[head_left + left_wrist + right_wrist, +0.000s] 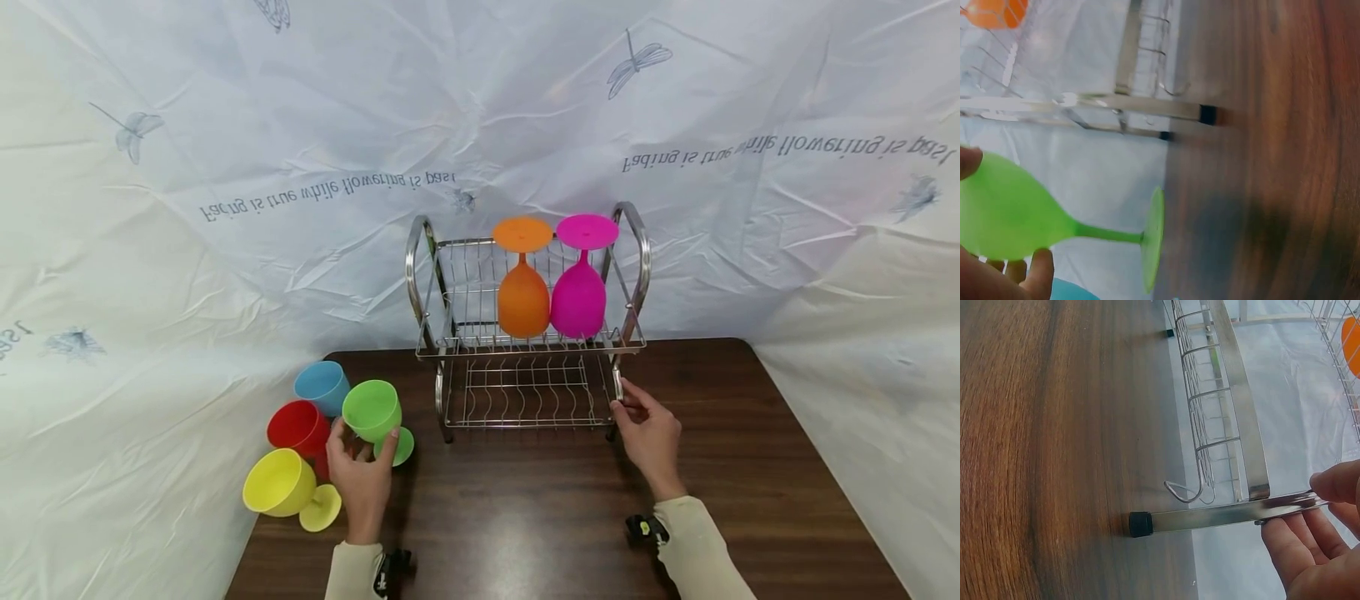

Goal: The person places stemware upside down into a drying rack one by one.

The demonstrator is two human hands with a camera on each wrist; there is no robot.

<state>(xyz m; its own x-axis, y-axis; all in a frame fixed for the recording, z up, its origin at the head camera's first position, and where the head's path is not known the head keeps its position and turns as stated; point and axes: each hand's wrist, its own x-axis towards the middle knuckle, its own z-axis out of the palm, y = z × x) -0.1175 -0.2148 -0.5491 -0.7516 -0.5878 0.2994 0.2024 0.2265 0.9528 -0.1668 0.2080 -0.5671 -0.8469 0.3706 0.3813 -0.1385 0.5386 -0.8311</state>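
Observation:
My left hand (362, 483) holds a green goblet (372, 408) by its bowl, thumb on one side and fingers on the other. The goblet is mouth up; in the left wrist view its stem and round foot (1152, 240) show below the bowl, close over the tabletop. With thumb and fingers my right hand (651, 437) grips the front right leg (1229, 515) of a two-tier metal dish rack (480, 356). An orange goblet (523, 296) and a magenta goblet (579, 300) stand upside down side by side on the upper tier.
Left of the green goblet, a blue goblet (322, 385), a red goblet (297, 425) and a yellow goblet (277, 483) stand mouth up along the edge of the dark wooden table (495, 517). A white printed sheet (360, 275) hangs behind the rack and around the sides.

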